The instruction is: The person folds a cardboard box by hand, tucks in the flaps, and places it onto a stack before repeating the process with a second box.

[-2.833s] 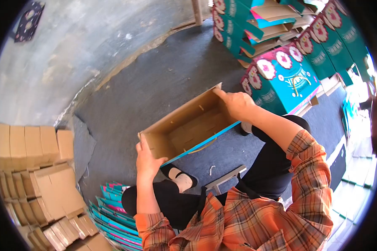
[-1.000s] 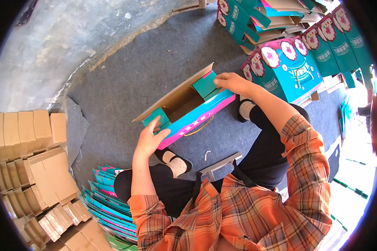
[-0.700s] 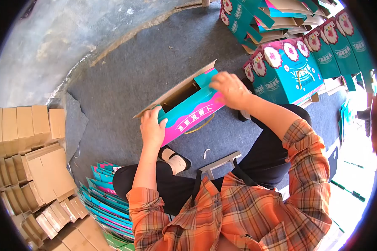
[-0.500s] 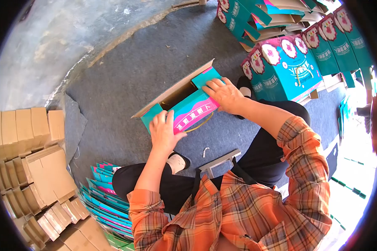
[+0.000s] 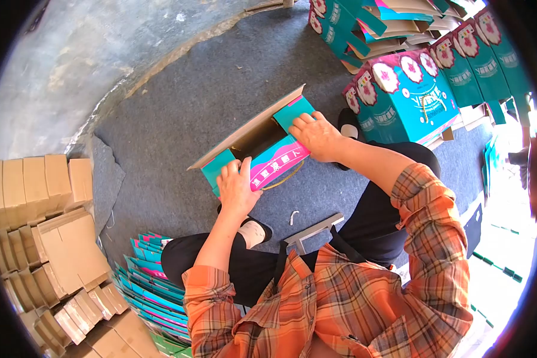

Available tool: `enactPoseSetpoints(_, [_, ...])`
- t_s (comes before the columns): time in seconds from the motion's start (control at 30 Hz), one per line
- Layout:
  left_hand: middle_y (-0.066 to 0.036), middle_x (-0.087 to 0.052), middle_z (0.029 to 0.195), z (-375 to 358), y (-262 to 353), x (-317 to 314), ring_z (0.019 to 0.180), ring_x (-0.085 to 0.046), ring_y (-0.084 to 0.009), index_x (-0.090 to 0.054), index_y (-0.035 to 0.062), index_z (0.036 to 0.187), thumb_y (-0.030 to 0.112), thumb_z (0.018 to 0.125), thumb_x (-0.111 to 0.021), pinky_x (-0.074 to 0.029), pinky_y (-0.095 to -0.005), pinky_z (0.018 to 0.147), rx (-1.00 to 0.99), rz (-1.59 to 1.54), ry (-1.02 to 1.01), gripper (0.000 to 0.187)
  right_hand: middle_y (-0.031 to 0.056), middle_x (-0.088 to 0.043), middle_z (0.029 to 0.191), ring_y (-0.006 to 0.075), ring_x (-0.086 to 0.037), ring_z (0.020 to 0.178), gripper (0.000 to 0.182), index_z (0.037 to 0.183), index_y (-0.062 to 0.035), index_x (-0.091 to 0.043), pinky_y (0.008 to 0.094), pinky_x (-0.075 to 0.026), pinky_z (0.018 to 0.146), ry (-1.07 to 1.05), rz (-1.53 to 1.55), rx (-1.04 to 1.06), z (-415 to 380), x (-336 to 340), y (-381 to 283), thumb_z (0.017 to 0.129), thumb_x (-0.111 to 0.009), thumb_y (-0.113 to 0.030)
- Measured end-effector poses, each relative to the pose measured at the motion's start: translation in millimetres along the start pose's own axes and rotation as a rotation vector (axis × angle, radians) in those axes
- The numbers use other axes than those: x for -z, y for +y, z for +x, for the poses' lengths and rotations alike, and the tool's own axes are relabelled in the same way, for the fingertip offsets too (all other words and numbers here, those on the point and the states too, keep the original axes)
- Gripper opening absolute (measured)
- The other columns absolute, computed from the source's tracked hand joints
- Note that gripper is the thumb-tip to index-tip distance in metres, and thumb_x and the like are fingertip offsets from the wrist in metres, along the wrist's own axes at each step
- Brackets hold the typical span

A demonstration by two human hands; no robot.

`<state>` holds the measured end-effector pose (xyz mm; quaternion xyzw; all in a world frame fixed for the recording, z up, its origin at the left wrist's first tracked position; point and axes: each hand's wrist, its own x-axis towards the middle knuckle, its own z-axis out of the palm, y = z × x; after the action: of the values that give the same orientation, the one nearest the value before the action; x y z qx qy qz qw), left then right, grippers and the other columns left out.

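A teal and pink cardboard carton (image 5: 280, 162) is held in front of me with its top open, showing a dark inside. Its long far flap (image 5: 250, 128) stands up with the brown side showing. My left hand (image 5: 235, 188) grips the near edge at the left end, fingers over the rim beside a teal end flap (image 5: 219, 164). At the right end, my right hand (image 5: 318, 136) is closed over the same near edge, next to the other teal end flap (image 5: 294, 110). A yellow cord handle (image 5: 285, 179) hangs on the near side. The carton's lower part is hidden.
Assembled teal cartons (image 5: 409, 98) stand at the right, with more piled behind. Flat teal cartons (image 5: 152, 292) are stacked by my left knee. Brown cardboard boxes (image 5: 71, 247) fill the left side. A grey metal frame (image 5: 313, 231) lies between my legs.
The carton's near edge has been drawn slightly toward me, so its opening looks wider. My left hand has shifted a little down and right along with it.
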<state>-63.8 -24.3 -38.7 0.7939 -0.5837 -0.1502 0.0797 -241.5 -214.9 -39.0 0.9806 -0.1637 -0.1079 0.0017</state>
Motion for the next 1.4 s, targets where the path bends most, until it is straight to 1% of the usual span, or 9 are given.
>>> enactPoseSetpoints(0.33, [-0.011,-0.049,0.12,-5,-3,-8,0.114,-0.046,-0.0311,-0.048,0.012,0.134,0.018,0.057,-0.086,-0.038,-0.0452,0.096,-0.003,0.016,0.057,0.086,0.0069,-0.055,0.11,0.0228,-0.05,0.111,0.04,0.114,-0.0083,-0.057,0.0366,-0.038,0.093,0.044,0.041,0.01,-3,-3,0,0.075,-0.066,-0.011])
enactPoseSetpoints(0.6, [-0.012,-0.048,0.123,-1,-15,-15,0.116,-0.044,-0.0324,-0.039,0.0144,0.143,0.02,0.056,-0.088,-0.036,-0.0458,0.097,0.006,-0.065,-0.037,0.1,0.0085,-0.056,0.11,0.0245,-0.051,0.112,0.043,0.118,-0.0069,-0.056,0.0373,-0.038,0.096,0.028,0.064,0.013,-1,-2,1,0.076,-0.066,-0.013])
enactPoseSetpoints(0.7, [-0.013,-0.047,0.125,-1,-17,-18,0.118,-0.044,-0.0331,-0.035,0.0146,0.146,0.022,0.056,-0.088,-0.034,-0.0465,0.099,0.012,-0.094,-0.045,0.105,0.0091,-0.056,0.114,0.0246,-0.05,0.115,0.052,0.126,-0.0053,-0.052,0.0373,-0.037,0.099,-0.01,0.077,-0.004,0,-3,0,0.077,-0.066,-0.014])
enactPoseSetpoints(0.77, [-0.014,-0.046,0.127,-2,-17,-19,0.12,-0.042,-0.034,-0.034,0.0133,0.146,0.022,0.058,-0.087,-0.033,-0.0469,0.101,0.012,-0.11,-0.049,0.103,0.0096,-0.056,0.119,0.0241,-0.049,0.118,0.063,0.137,-0.0032,-0.045,0.0369,-0.036,0.103,0.076,0.032,0.026,-2,-13,1,0.078,-0.066,-0.015])
enactPoseSetpoints(0.8, [-0.016,-0.045,0.129,-2,-16,-20,0.122,-0.041,-0.0348,-0.033,0.0121,0.147,0.022,0.06,-0.086,-0.031,-0.0473,0.103,0.017,-0.125,-0.059,0.102,0.0109,-0.054,0.126,0.0245,-0.048,0.122,0.07,0.142,-0.0013,-0.038,0.0374,-0.033,0.107,0.028,0.039,0.022,-2,-13,1,0.079,-0.065,-0.013])
enactPoseSetpoints(0.97, [-0.016,-0.045,0.128,-7,-17,-29,0.119,-0.042,-0.0354,-0.03,0.0087,0.147,0.021,0.06,-0.087,-0.03,-0.0479,0.103,-0.043,-0.072,0.038,0.105,0.0134,-0.049,0.135,0.0266,-0.042,0.13,0.072,0.146,-0.0005,-0.031,0.0419,-0.025,0.113,-0.024,0.076,-0.005,-6,-7,-1,0.081,-0.062,-0.011])
enactPoseSetpoints(1.1, [-0.017,-0.044,0.131,-7,-18,-30,0.122,-0.041,-0.0362,-0.028,0.0073,0.148,0.022,0.063,-0.085,-0.028,-0.0489,0.105,-0.049,-0.078,0.0,0.103,0.0144,-0.034,0.15,0.0274,-0.03,0.141,0.076,0.149,-0.0026,-0.023,0.044,-0.019,0.116,-0.065,0.079,0.006,-5,-11,0,0.084,-0.061,-0.013])
enactPoseSetpoints(1.33, [-0.019,-0.036,0.145,-4,-16,-30,0.137,-0.029,-0.0378,-0.021,0.0031,0.149,0.03,0.069,-0.081,-0.02,-0.0517,0.112,-0.091,-0.016,-0.031,0.104,0.0135,-0.024,0.156,0.0281,-0.021,0.145,0.097,0.151,-0.0047,-0.018,0.0464,-0.018,0.116,-0.128,0.075,-0.001,0,-12,-4,0.078,-0.073,-0.038])
enactPoseSetpoints(1.4, [-0.018,-0.027,0.153,-3,-12,-28,0.143,-0.019,-0.0385,-0.019,0.0028,0.149,0.034,0.07,-0.08,-0.016,-0.0544,0.114,-0.056,0.004,-0.081,0.105,0.0133,-0.023,0.156,0.0287,-0.02,0.145,0.103,0.151,-0.0051,-0.018,0.0472,-0.018,0.116,-0.127,0.08,-0.03,2,-14,-8,0.074,-0.075,-0.044])
